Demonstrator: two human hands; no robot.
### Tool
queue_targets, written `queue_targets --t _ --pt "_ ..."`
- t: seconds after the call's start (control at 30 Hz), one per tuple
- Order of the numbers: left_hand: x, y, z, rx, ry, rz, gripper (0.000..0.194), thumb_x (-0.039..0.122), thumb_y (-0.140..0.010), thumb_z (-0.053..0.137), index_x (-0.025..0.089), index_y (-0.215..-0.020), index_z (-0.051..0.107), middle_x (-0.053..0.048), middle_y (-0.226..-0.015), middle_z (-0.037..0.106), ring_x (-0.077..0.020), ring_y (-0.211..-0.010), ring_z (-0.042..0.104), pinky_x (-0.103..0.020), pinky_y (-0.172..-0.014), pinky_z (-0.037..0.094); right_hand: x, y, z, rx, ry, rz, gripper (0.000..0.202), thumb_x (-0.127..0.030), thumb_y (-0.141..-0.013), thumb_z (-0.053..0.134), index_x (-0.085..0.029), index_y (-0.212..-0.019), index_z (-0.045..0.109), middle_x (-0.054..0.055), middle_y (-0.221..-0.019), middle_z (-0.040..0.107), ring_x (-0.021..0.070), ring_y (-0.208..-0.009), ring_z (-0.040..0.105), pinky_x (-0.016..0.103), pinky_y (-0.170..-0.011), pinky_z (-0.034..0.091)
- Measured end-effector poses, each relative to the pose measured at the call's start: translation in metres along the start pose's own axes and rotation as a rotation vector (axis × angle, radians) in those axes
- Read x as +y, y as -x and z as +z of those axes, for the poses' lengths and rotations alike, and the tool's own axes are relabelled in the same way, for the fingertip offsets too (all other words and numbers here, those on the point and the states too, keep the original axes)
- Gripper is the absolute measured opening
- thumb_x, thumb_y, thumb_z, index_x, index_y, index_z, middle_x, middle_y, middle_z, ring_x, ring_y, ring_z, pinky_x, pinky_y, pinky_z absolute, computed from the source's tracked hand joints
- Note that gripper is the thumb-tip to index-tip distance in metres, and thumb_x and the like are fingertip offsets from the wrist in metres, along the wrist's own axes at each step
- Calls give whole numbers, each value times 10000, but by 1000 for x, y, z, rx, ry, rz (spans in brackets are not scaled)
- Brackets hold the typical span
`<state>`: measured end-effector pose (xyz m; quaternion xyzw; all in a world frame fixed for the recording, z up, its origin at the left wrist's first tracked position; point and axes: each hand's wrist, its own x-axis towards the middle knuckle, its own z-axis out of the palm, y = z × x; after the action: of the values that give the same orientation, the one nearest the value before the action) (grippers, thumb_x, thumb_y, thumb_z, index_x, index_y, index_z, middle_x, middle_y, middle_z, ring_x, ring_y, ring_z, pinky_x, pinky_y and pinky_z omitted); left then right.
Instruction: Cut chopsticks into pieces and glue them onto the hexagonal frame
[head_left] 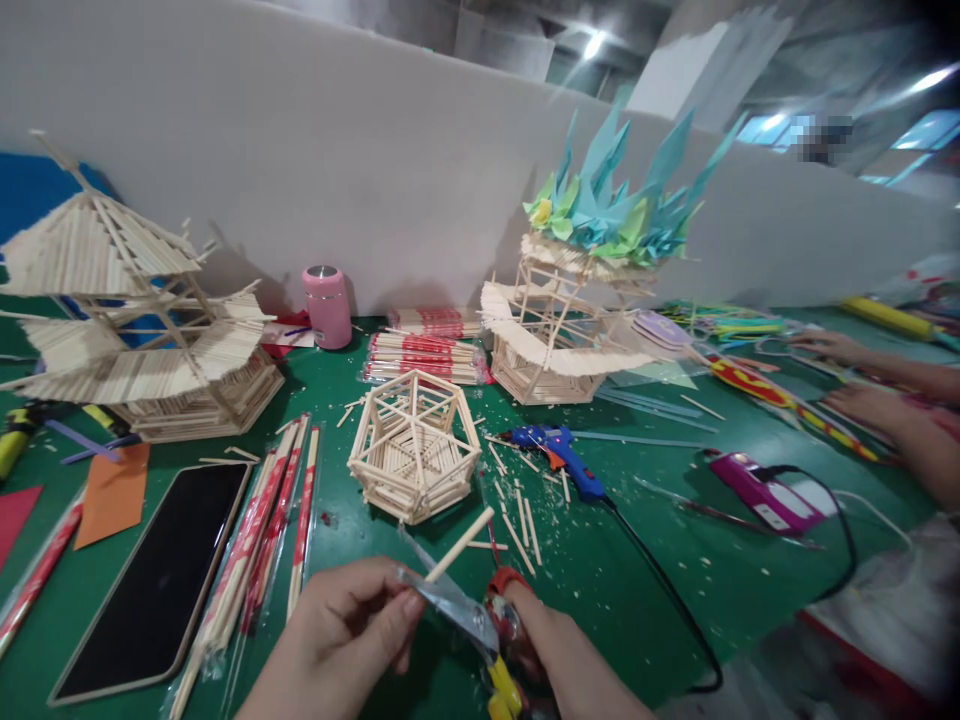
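My left hand pinches a pale wooden chopstick between thumb and fingers; its free end points up and to the right. Scissors with red and yellow handles are gripped in my right hand. Their blades meet the chopstick close to my left fingertips. Just beyond both hands stands a small hexagonal chopstick frame, with spokes across its top. Short cut sticks and pale crumbs lie right of it, near a blue hot glue gun with a black cord.
Chopstick pavilions stand at left and right, the right one topped with blue paper. Wrapped chopsticks, a phone, a pink flask and a magenta power box surround the work. Another person's hands are at far right.
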<state>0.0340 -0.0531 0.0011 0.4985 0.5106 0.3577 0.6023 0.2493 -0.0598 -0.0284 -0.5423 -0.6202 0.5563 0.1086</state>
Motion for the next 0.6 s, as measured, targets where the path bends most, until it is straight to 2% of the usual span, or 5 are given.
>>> queue_targets --t 0.17,0.33,0.4,0.5,0.6 --pt "-3 0 5 158 -130 138 195 354 -788 567 205 -717 671 3 -624 621 -126 -595 549 -193 -555 418 30 -11 20 96 38 15 461 -270 -608 691 -185 -1019 499 33 -861 645 198 -772 595 239 -636 445" --pt "-2 -4 -3 -68 112 -72 294 460 -745 609 179 -661 628 46 -477 508 -69 -453 409 -162 -441 310 21 -9 18 69 1 45 464 -244 -575 710 -187 -988 507 41 -907 650 207 -817 611 236 -658 462" --pt "-1 -5 -4 -96 113 -79 298 466 -751 599 179 -672 616 50 -473 503 -66 -441 402 -160 -426 299 11 -7 15 46 -37 78 454 -254 -593 703 -183 -996 507 47 -910 654 202 -820 618 237 -674 469" --pt "-1 -2 2 24 -172 115 272 364 -835 506 187 -648 593 26 -529 551 -88 -491 488 -166 -454 358 2 -6 15 70 -72 112 443 -269 -621 691 -171 -1013 508 52 -894 656 201 -824 617 244 -692 473" --pt "-7 1 7 204 -568 469 187 192 -844 474 202 -684 570 17 -593 604 -106 -528 559 -180 -513 425 1 -6 18 112 -46 116 415 -267 -624 693 -176 -990 520 43 -873 656 202 -821 612 248 -693 466"
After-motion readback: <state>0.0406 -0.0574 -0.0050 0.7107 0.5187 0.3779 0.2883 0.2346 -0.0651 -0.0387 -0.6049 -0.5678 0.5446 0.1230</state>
